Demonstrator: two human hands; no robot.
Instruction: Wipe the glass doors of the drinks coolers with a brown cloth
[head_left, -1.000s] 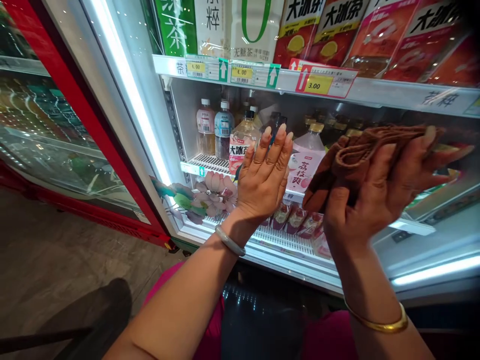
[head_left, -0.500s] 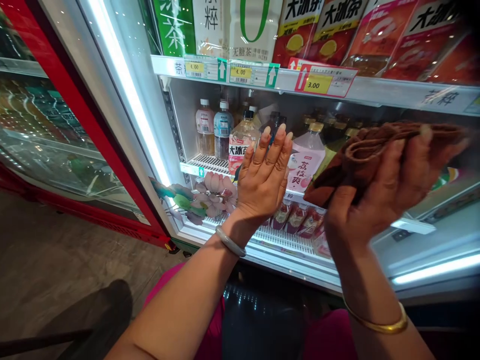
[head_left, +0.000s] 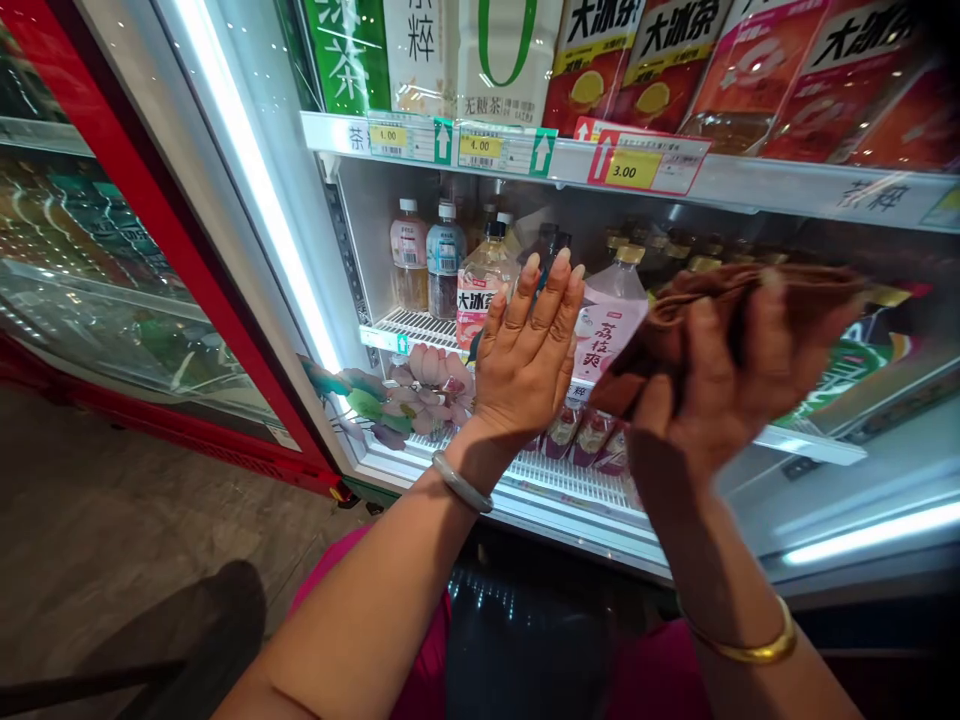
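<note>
Brown cloth (head_left: 634,365) pinched, the right hand (head_left: 716,400) seems mid-wipe on glass (head_left: 592,225); the left hand (head_left: 529,365) lies flat, slightly spread; next stroke needs even pressure.

Right hand (head_left: 724,405) blurred, apparently half-curled

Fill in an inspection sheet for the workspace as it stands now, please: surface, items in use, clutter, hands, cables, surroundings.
Surface: upright glass of a lit drinks fridge, with a flower decal low on its left.
Items in use: brown cloth, bunched up; contact with the glass hard to judge.
Clutter: drink bottles and price tags on the shelves behind the glass.
Hands: left hand spread, seemingly flat against the glass; right hand holding the cloth, blurred. A bracelet on each wrist, grey left, gold right.
Cables: nothing seen.
Surroundings: red-framed fridge at picture left; grey-brown floor below it.
</note>
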